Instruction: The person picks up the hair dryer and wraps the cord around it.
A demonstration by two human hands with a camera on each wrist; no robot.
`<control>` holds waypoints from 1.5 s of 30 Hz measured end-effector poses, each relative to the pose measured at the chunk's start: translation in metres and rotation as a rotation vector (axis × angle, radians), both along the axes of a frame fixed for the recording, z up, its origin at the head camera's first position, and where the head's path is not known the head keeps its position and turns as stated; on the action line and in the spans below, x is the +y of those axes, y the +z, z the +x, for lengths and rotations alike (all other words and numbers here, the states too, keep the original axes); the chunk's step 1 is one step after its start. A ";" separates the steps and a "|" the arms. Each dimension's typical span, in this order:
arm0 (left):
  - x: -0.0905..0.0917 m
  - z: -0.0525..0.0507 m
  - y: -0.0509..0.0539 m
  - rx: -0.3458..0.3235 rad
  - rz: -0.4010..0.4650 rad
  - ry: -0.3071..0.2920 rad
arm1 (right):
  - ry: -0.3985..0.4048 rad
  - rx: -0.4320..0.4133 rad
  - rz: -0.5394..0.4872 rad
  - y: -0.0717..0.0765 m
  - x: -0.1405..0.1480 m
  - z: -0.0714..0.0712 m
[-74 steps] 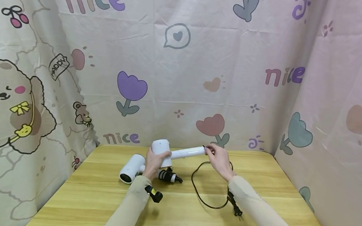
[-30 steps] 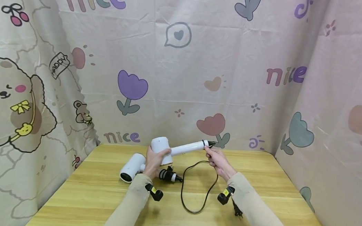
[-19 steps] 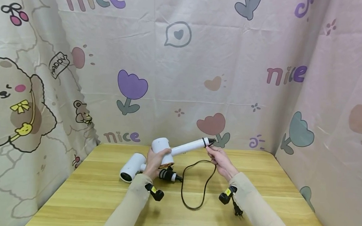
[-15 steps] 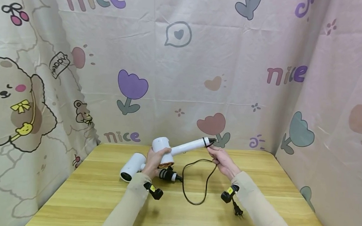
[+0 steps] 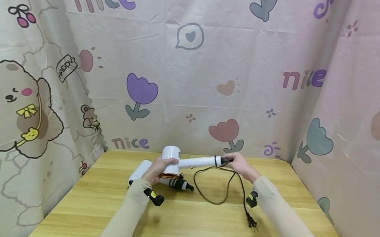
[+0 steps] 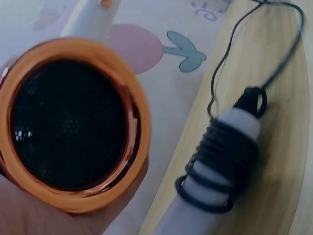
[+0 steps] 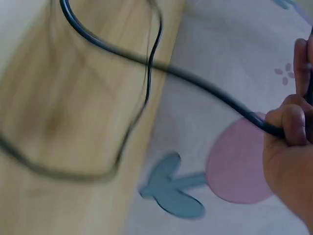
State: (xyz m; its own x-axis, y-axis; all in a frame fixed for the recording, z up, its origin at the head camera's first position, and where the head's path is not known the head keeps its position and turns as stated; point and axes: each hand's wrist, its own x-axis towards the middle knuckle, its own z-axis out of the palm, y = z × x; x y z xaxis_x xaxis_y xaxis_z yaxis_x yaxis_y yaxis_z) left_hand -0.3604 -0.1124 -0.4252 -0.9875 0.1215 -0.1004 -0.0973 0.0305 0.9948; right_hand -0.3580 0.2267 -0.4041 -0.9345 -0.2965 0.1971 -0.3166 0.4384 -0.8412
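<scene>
My left hand (image 5: 155, 170) grips the white head of a hair dryer (image 5: 171, 155), holding it above the table. Its copper-rimmed round vent (image 6: 73, 125) with dark mesh faces the left wrist camera. The white handle points right and ends in a black ring and a ribbed cord guard. Just past that end my right hand (image 5: 241, 165) holds the black power cord (image 7: 205, 85), which runs between its curled fingers. From there the cord loops down onto the table, and its two-pin plug (image 5: 251, 221) lies at the front right.
A second white hair dryer (image 5: 140, 171) lies on the wooden table (image 5: 199, 228) behind my left wrist, partly hidden. Its black cord is wound round the handle (image 6: 220, 156). A printed curtain (image 5: 186, 71) hangs close behind the table and along both sides.
My right hand has shifted right from the handle's end onto the cord. The handle has dropped closer to level, the vent has turned toward me, and the cord loop has moved on the table.
</scene>
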 end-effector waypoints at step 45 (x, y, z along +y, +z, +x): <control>0.022 0.003 0.004 0.306 -0.228 0.431 | -0.295 0.403 0.429 0.028 -0.050 0.028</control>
